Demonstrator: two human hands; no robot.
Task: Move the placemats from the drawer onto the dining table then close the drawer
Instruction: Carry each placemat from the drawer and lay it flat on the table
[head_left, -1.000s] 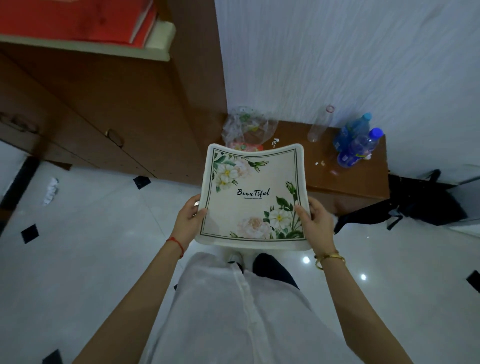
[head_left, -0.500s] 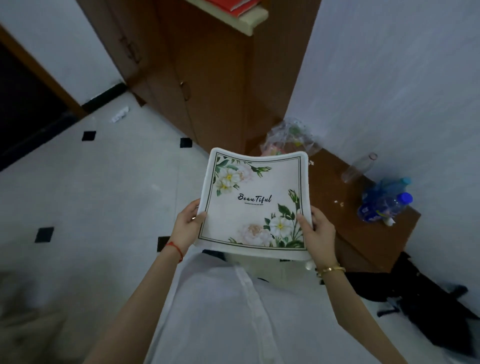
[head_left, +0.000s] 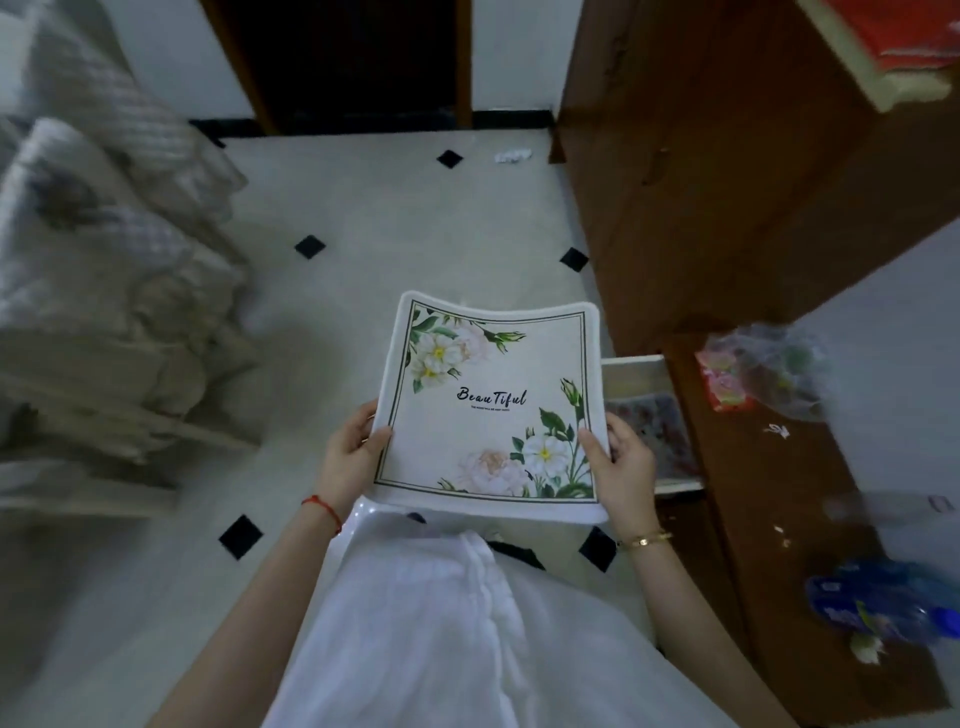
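Observation:
I hold a white placemat (head_left: 493, 405) printed with flowers and the word "Beautiful" flat in front of my waist. My left hand (head_left: 353, 457) grips its left edge and my right hand (head_left: 623, 467) grips its right edge. It may be a small stack; I cannot tell. Just right of the placemat the drawer (head_left: 649, 415) stands pulled out of a low brown cabinet (head_left: 769, 493), with a patterned item lying inside it. The dining table is out of view.
A tall brown cupboard (head_left: 727, 182) stands at the back right. On the low cabinet lie a plastic bag (head_left: 763, 374) and blue bottles (head_left: 883, 603). A grey sofa (head_left: 104, 286) fills the left side. A dark doorway (head_left: 358, 57) is straight ahead across the white tiled floor.
My view has swung left, away from the low cabinet toward the sofa and doorway. The placemat stays in both hands. The pulled-out drawer has come into view.

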